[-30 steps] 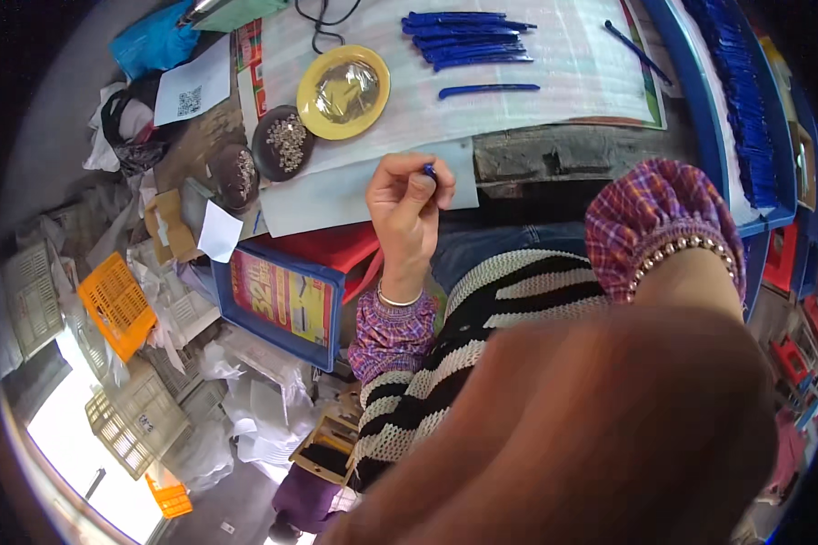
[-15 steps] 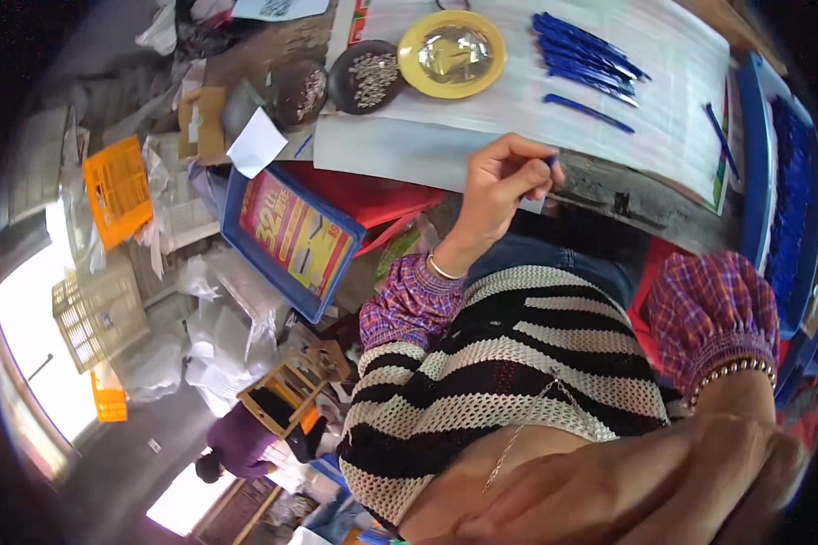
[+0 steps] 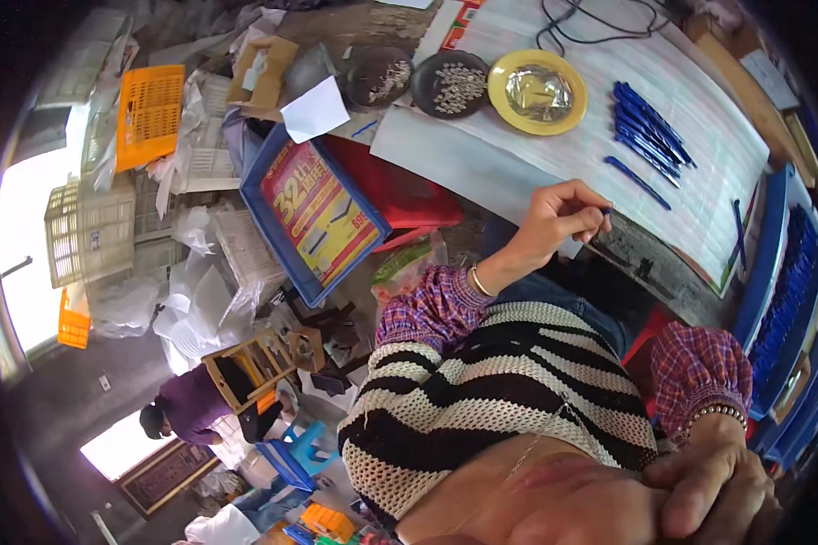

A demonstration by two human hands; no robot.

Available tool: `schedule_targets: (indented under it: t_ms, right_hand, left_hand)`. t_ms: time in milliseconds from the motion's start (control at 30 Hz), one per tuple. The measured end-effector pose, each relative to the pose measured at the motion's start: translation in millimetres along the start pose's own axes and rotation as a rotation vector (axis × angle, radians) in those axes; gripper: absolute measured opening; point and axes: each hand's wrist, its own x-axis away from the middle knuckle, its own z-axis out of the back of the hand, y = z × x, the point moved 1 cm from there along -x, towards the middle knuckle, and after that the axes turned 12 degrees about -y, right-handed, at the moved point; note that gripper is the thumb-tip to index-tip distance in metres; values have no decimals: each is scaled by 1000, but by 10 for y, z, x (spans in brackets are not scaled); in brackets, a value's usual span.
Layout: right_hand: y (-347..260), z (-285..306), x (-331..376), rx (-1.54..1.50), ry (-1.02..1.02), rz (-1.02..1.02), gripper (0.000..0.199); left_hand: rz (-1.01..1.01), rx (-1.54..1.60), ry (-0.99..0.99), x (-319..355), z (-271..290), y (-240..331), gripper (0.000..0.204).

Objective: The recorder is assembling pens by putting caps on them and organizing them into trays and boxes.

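Right of centre in the frame, the left hand pinches a slim blue pen part at the edge of the white work sheet; it looks light, stiff and a little slick, best gripped mid-barrel. The right hand rests curled at the lower right (holding nothing I can make out). A red-and-yellow printed card lies in the blue tray at centre left, below a white paper slip.

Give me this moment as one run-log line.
left hand: pinching blue pen at table edge | right hand: raised close to camera, empty-looking | yellow dish, blue pen pile on table
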Motion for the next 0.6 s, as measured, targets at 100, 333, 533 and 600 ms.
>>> schedule_targets:
  t_ms: [100, 333, 533, 600]
  right_hand:
    - [527, -373, -1431, 157, 62, -43, 42]
    - [539, 44, -1384, 420, -386, 260, 55]
    - [670, 212, -1438, 542, -546, 509, 51]
    - [623, 149, -1464, 652, -471, 475, 50]
  left_hand:
    - [-41, 86, -116, -180, 18, -213, 11]
    - [-8, 93, -115, -163, 42, -193, 9]
    - [-22, 23, -168, -132, 70, -184, 10]
    - [-29, 18, -181, -117, 76, -187, 10]
